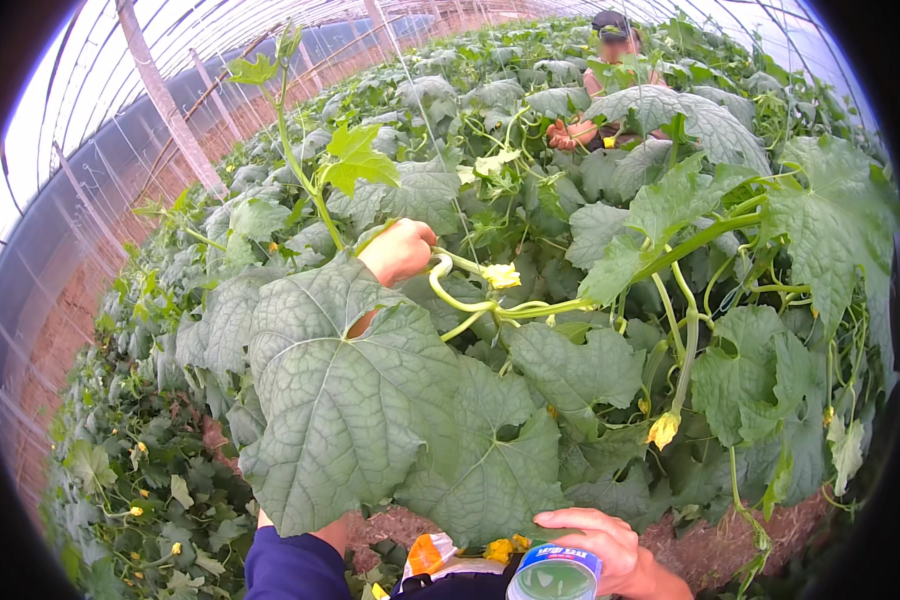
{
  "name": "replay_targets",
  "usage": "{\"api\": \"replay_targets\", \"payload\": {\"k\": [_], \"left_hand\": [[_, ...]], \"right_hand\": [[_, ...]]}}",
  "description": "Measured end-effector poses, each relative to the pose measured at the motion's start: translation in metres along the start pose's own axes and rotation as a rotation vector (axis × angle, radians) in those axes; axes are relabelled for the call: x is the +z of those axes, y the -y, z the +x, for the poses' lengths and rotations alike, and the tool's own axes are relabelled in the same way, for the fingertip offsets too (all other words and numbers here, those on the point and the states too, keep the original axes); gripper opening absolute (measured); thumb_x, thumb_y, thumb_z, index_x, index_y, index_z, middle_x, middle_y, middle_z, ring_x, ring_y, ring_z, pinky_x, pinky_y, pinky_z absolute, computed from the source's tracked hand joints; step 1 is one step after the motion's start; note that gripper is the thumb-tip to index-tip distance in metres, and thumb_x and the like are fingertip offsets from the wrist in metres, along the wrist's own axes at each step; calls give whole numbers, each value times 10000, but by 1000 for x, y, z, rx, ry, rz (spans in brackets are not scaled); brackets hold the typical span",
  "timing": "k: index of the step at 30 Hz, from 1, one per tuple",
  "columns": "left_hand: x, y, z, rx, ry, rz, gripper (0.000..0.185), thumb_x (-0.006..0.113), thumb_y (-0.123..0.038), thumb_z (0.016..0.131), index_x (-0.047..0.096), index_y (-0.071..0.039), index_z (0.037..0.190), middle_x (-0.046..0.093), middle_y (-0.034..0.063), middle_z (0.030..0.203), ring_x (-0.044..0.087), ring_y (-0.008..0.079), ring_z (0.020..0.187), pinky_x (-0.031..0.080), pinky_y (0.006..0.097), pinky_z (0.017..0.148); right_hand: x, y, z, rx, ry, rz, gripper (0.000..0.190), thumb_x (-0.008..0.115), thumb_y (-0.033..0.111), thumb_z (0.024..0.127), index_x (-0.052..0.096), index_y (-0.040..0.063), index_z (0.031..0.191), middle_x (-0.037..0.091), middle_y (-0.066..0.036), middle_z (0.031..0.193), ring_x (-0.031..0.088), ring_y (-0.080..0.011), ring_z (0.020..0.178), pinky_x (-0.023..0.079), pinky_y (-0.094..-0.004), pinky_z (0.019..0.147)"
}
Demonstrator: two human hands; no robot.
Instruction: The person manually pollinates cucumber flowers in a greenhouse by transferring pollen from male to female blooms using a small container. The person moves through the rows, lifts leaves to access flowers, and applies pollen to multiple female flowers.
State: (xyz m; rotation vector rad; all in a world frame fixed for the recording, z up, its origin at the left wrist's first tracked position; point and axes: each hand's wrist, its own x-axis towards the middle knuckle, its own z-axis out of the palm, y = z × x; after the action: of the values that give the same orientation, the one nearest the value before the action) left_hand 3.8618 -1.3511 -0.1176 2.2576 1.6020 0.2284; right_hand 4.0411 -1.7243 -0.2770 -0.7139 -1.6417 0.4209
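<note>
My left hand is closed around a green vine stem among the leaves. A broad leaf in front hides most of my left forearm. Just right of that fist, a yellow flower sits by a pale curved stalk. At the bottom, my right hand holds a clear cylindrical container with a blue-and-white label bearing writing. Its inside looks green. My right thumb and fingers lie close under a leaf's lower edge. Farther right hangs a slender young gourd with a yellow blossom at its tip.
Dense vines on strings spread through a plastic-covered greenhouse. Across the plants, another person in a cap has a hand among the leaves. A post stands at left. Before my body is an orange-and-white bag near yellow flowers.
</note>
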Motion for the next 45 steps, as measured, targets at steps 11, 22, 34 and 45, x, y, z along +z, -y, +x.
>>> {"api": "replay_targets", "payload": {"k": [11, 22, 34, 45], "left_hand": [[-3, 61, 14, 409, 5, -14, 291, 623, -20, 953, 700, 4, 1233, 737, 55, 955, 633, 111, 873, 528, 290, 802], [3, 91, 31, 366, -471, 108, 260, 670, -71, 922, 723, -38, 1174, 737, 184, 929, 709, 291, 860, 545, 384, 805], [41, 210, 91, 619, -1209, 41, 108, 575, -73, 801, 565, -108, 699, 562, 138, 708, 588, 305, 703, 437, 450, 616], [55, 71, 23, 470, -857, 365, 61, 564, -106, 837, 591, -63, 871, 573, 124, 766, 591, 265, 720, 452, 401, 627]], "right_hand": [[-14, 4, 3, -11, 50, 34, 451, 899, 150, 722, 667, -57, 1049, 685, -299, 1207, 718, -419, 1039, 587, -457, 874], [-12, 12, 0, -20, 9, -6, 424, 887, 103, 720, 665, -58, 1043, 689, -307, 1187, 723, -412, 1024, 590, -449, 873], [-34, 32, -33, 124, -58, -347, 547, 988, 266, 597, 624, 29, 930, 719, -233, 1110, 730, -333, 964, 599, -411, 827], [-42, 39, -58, 163, -210, -565, 504, 807, 265, 721, 603, 33, 1118, 619, -98, 1137, 577, -318, 1132, 446, -419, 979]]}}
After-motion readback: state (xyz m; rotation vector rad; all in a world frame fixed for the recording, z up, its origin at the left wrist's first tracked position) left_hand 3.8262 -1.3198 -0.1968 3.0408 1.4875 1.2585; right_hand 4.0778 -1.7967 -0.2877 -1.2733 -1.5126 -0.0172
